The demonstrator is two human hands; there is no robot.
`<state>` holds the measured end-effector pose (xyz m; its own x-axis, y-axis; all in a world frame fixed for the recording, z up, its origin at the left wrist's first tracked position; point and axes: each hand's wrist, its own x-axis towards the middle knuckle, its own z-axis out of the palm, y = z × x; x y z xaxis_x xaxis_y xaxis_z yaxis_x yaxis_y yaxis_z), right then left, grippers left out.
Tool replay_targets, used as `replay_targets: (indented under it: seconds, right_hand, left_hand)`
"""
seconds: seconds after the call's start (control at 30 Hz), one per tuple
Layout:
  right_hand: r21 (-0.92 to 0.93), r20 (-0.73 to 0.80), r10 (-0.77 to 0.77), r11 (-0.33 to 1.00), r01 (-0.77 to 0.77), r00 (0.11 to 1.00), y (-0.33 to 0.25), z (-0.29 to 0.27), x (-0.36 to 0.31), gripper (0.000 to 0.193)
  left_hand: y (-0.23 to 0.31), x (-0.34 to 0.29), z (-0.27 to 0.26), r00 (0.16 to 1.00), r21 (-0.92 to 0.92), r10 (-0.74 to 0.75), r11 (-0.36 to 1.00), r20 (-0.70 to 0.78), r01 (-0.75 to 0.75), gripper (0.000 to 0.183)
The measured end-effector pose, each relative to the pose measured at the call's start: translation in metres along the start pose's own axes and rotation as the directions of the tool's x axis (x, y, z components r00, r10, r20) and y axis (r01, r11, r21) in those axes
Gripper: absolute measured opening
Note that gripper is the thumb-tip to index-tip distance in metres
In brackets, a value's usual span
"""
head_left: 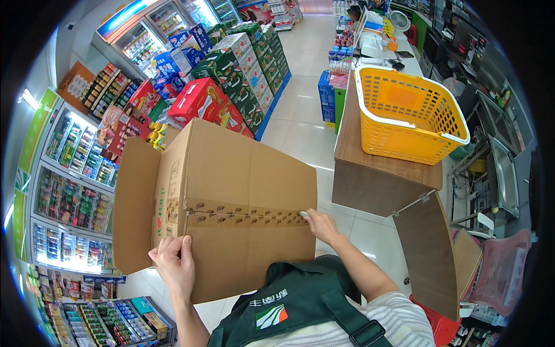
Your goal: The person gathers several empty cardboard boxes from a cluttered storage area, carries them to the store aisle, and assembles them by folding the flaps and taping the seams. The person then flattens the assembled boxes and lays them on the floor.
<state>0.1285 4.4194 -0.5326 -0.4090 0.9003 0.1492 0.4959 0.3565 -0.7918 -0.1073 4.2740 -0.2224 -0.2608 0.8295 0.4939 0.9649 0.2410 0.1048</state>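
So I'm watching from afar through the head cam, and the box [248, 168] is sitting right in front of the person's apron [289, 312], closed seam facing up at me. The left hand [172, 260] is grasping the box at its near left edge, fingers curled in and the thumb lying along the cardboard. The right hand [321, 224] is over at the far right end of the seam, pinching a small pale thing [303, 214] that's showing too tiny for me to identify. Brown tape [248, 216] with rows of dark marks is running along the seam between the two hands. On the left end a big flap [136, 202] is hanging open. Off to the right I'm seeing a yellow basket [399, 144] standing on a brown counter [381, 188], well apart from both hands. Past the box, a red carton [193, 98] is sitting just beside stacked green cartons [217, 66], and lit fridges [75, 196] are lining the left side.
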Motion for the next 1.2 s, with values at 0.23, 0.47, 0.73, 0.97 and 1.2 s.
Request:
replay_targets:
  seconds: [0.23,0.47,0.73,0.97,1.2]
  right_hand:
    - [0.025,-0.11,-0.301,0.952,0.305,0.947,-0.053,0.0,0.021,0.013]
    - [-0.024,-0.099,-0.376,0.927,0.375,0.922,-0.033,0.005,0.016,0.014]
    - [-0.089,-0.038,-0.408,0.911,0.404,0.912,-0.005,0.018,0.014,0.012]
    - [-0.2,0.178,-0.08,0.973,0.115,0.981,0.056,0.028,-0.012,0.013]
    - [0.277,-0.002,0.118,0.954,-0.113,0.993,-0.013,0.009,0.017,0.021]
  left_hand:
    - [0.004,-0.001,-0.001,1.0,-0.029,0.01,1.0,0.005,-0.01,0.018]
    - [0.009,-0.002,-0.005,1.0,-0.027,0.018,0.999,0.009,-0.018,0.02]
    - [0.017,-0.004,0.0,0.998,-0.035,0.032,0.999,0.046,-0.031,0.018]
    - [0.012,-0.005,0.007,0.998,-0.027,-0.007,1.0,0.056,0.008,0.018]
    - [0.002,-0.001,0.007,0.999,-0.05,-0.028,0.998,0.041,0.03,0.018]
